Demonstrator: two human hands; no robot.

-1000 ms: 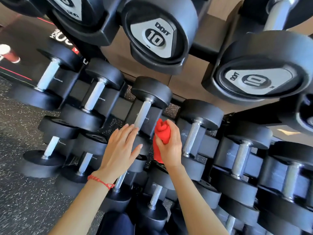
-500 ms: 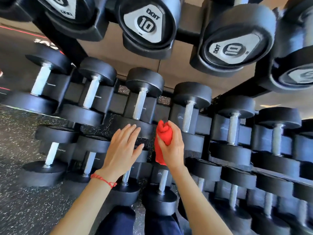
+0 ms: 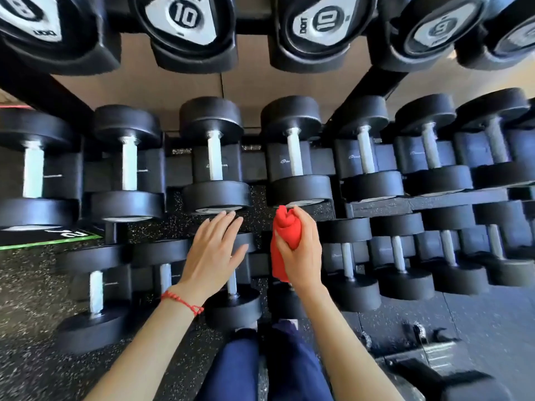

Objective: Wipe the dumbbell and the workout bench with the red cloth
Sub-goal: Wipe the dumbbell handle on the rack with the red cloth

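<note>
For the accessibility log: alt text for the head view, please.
A person's right hand grips a bunched red cloth before a rack of black rubber dumbbells with silver handles. The open left hand, a red string bracelet on its wrist, hovers alongside.

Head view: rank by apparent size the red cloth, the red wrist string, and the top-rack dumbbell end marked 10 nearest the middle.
1. Dumbbell end marked 10: largest, though it sits close to the camera, so that inflates it.
2. Red cloth: bunched in the right hand, partly hidden.
3. Red wrist string: smallest, a thin band.
</note>
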